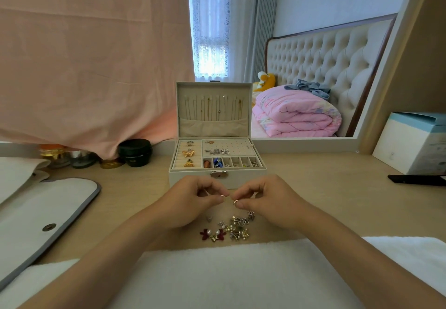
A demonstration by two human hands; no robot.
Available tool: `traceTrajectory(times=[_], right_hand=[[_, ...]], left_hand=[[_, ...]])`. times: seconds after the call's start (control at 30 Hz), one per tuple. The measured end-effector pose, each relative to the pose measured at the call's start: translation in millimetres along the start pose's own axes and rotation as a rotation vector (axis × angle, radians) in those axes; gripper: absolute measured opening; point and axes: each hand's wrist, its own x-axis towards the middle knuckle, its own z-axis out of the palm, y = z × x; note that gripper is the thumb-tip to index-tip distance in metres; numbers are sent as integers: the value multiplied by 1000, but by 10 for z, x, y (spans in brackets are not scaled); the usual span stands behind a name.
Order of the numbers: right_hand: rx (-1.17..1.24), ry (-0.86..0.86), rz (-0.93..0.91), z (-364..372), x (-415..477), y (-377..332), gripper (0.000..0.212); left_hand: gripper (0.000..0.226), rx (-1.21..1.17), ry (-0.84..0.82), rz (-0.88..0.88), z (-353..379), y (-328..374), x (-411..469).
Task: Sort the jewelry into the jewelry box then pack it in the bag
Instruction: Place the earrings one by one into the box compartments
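Jewelry box point(193, 179) sits at the 12 o'clock side of the hands on a pale wood-grain table point(325, 188): rectangular, off-white leather-look shell, metal latch point(219, 174) on the front wall, lid upright with thin chains hanging over a beige fabric pocket. The tray is beige velvet-like, with ring rolls at 9 o'clock holding gold bow-shaped pieces, a perforated stud panel at 1 o'clock, and a row of small square cells along the front with mixed bits inside. Left hand point(193, 202) has its fingers curled narrow, thumb and forefinger pinching a small shiny hoop point(222, 196). Right hand point(268, 200) is curled the same way and pinches a second small hoop point(236, 201). The two hoops are near each other but apart, just in front of the box. Loose jewelry point(231, 229) lies heaped on the table at 6 o'clock of the hands: pearl beads, silver and gold metal, two dark red flower shapes. A fluffy white towel point(217, 272) lies under the forearms. The bag point(48, 212) lies flat at 9 o'clock, white fabric with grey piping, a rounded flap and a dark metal snap. Pink cloth point(84, 55) hangs at 10 o'clock over a round black jar point(135, 151). White-and-blue carton point(415, 144) at 3 o'clock; its print is too small to read.
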Motion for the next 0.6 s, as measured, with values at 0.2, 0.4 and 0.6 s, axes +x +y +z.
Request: traceTrajectory(times=[0.2,0.4,0.6], right_hand=[[64,128,-35,-170,237,-117,9],[53,209,-32,-445,635,-218,6],[-68,235,43,-529,1003,-56,11]], left_hand=[[9,-22,124,68,-55,79,216],[9,-29,221,88,-201,185,692],[10,143,284,39,-226,163,1088]])
